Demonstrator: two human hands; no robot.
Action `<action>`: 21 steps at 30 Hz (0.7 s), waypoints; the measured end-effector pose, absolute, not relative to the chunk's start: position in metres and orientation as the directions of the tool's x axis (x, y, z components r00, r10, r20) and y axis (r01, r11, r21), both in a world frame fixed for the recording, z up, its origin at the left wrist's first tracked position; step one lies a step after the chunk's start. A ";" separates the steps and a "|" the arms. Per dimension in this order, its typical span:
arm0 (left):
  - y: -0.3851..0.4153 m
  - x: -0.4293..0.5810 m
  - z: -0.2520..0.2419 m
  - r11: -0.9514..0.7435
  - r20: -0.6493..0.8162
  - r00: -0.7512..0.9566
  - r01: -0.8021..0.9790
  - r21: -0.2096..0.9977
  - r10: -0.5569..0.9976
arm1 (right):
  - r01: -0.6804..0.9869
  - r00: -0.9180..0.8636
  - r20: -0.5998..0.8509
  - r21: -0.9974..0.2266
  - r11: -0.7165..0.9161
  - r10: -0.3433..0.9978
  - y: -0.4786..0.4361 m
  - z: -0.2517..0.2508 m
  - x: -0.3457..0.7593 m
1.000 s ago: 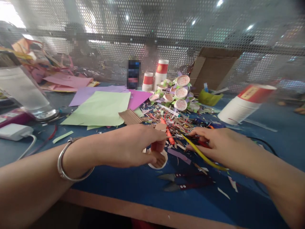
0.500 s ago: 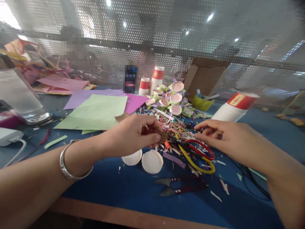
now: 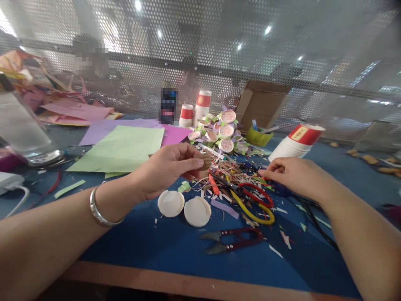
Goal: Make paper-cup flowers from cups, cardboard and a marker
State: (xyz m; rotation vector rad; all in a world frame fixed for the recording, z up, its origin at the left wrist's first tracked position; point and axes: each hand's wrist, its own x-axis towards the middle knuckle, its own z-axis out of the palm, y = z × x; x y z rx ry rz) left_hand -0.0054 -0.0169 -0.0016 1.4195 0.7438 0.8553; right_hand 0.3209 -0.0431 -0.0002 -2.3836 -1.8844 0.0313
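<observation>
The desk (image 3: 150, 251) is blue with a brown front edge (image 3: 150, 279). On it, scissors (image 3: 232, 187) with one red and one yellow handle lie among paper scraps (image 3: 238, 170). Nearer the front edge than the scissors lie snips (image 3: 244, 244); left of the scissors, two white discs (image 3: 197, 211) sit side by side. Beyond the scissors, to the left, a green sheet (image 3: 125, 144) overlaps purple paper (image 3: 94, 133); to the right is a stack of paper cups (image 3: 290, 147).

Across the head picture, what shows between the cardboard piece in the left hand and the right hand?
In the head view, a litter of small scraps shows between the cardboard piece and the right hand; scissors lie at its near side.
</observation>
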 end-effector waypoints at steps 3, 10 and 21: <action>-0.017 -0.005 -0.001 0.001 0.059 0.514 -0.117 0.993 0.856 | 0.963 0.258 0.049 -0.097 -0.252 0.965 -0.042 0.001 0.327; -0.013 -0.004 -0.004 0.035 0.037 0.481 -0.141 0.989 0.876 | 0.938 0.281 -0.063 -0.195 -0.288 0.958 -0.042 0.005 0.338; -0.010 -0.006 -0.005 0.045 0.018 0.442 -0.131 0.990 0.897 | 0.698 0.296 -0.141 -0.643 -0.315 0.945 -0.051 0.008 0.332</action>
